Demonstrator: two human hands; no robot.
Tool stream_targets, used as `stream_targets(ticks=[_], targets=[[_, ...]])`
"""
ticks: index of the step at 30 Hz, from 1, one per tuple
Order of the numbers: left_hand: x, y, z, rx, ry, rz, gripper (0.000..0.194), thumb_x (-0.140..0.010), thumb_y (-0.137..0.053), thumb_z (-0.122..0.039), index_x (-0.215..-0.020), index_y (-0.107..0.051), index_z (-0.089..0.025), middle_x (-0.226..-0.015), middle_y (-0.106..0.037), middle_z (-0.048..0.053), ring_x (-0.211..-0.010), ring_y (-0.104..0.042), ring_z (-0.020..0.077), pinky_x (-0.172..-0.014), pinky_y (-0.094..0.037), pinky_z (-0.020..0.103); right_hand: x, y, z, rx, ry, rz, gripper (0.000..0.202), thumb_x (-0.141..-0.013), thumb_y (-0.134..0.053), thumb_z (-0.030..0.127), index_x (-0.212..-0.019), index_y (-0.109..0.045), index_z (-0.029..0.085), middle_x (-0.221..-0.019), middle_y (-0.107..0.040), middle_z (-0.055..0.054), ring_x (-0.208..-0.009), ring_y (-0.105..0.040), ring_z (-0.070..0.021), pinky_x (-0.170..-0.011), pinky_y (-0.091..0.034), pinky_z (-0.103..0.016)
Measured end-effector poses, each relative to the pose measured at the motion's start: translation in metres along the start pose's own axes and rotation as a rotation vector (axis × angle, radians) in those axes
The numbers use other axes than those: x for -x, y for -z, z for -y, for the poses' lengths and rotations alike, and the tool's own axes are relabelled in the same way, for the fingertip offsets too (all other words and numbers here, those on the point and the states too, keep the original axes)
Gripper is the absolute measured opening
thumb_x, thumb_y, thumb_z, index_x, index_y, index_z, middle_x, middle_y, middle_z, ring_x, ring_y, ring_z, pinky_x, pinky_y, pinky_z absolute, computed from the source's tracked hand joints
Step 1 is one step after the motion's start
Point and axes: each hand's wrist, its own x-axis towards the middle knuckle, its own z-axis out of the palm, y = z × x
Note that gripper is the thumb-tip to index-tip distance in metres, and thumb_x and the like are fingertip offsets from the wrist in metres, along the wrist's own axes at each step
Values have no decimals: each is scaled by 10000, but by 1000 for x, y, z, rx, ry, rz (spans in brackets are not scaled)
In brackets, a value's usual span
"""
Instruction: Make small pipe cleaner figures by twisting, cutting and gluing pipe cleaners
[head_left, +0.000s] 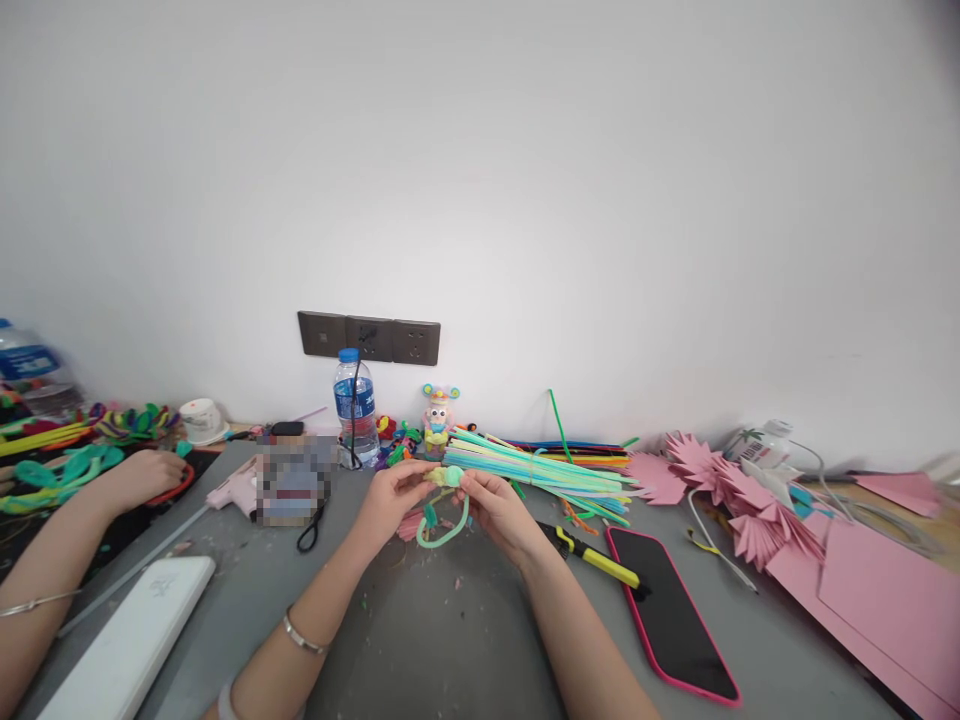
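In the middle of the head view, my left hand (405, 492) and my right hand (493, 505) meet above the grey table. Between their fingertips they pinch a light green pipe cleaner (453, 478), coiled thick at the top, with a loop hanging down below. A yellowish part of the piece sits at the left fingertips. Both hands are closed on it. Just beneath lie a small teal bit and something pink, partly hidden. Behind the hands rests a bundle of pale green and blue pipe cleaners (540, 470).
A water bottle (355, 410) and a small figurine (439, 418) stand by the wall. On the right lie a phone (671, 610), a yellow-handled tool (600, 562) and folded pink paper (772, 530). A pink glue gun (238, 490) and a white power bank (131, 640) lie left, near another person's hand (154, 475).
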Motion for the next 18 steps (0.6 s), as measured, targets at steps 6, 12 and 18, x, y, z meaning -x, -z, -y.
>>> stream_targets(ticks=[6,12,18], targets=[[1,0,-2,-27,-18,-5,275,-713,-721,-293,-958,-760,-174,-1017,-746,90,-901,-681,242,-815,-550,333,-1,4,-2,64,8,18,383,-709,-738,534,-663,-608,176,-658,-576,13,-567,-437,-107,-581,-352,-253],[2,-1,-5,-15,-20,19,274,-727,-712,-306,-969,-756,-185,-1033,-738,84,-918,-679,239,-851,-545,349,-2,7,-5,113,23,15,365,-732,-724,524,-668,-616,181,-651,-565,21,-569,-425,-108,-570,-330,-250],[2,0,-3,-10,-43,42,284,-739,-709,-338,-976,-756,-190,-1026,-726,85,-957,-657,243,-853,-544,351,-2,7,-6,162,24,3,371,-738,-710,540,-685,-609,188,-643,-569,24,-549,-404,-105,-551,-301,-246]])
